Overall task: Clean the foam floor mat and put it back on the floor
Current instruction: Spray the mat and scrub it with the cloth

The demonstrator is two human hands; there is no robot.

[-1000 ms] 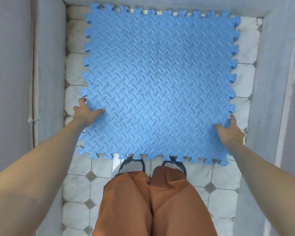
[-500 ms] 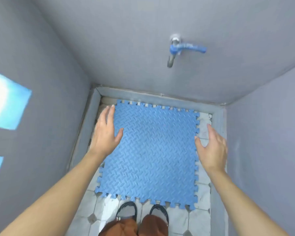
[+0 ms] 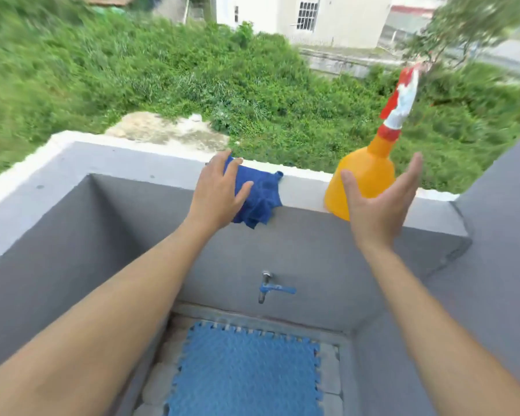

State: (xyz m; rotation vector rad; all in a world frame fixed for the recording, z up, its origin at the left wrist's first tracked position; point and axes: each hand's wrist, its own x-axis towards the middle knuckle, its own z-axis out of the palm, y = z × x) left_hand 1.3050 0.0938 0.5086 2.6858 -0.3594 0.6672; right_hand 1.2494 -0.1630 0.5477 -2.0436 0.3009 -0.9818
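The blue foam mat point(image 3: 246, 370) lies flat on the tiled floor at the bottom of the view, between the grey walls. On top of the grey wall ledge point(image 3: 102, 157) a dark blue cloth point(image 3: 260, 196) hangs over the edge. My left hand point(image 3: 218, 193) lies over the cloth's left part with fingers spread. An orange spray bottle point(image 3: 368, 172) with a red and white trigger head stands on the ledge to the right. My right hand point(image 3: 379, 202) is open just in front of the bottle, palm toward it, not gripping it.
A blue-handled tap point(image 3: 272, 288) sticks out of the grey wall below the ledge, above the mat. Grey walls close in on the left and right. Beyond the ledge are grass and buildings far below.
Both hands have left the mat's sides and risen to the ledge, and the view has tilted up. The left hand now rests on the cloth, the right nears the bottle.
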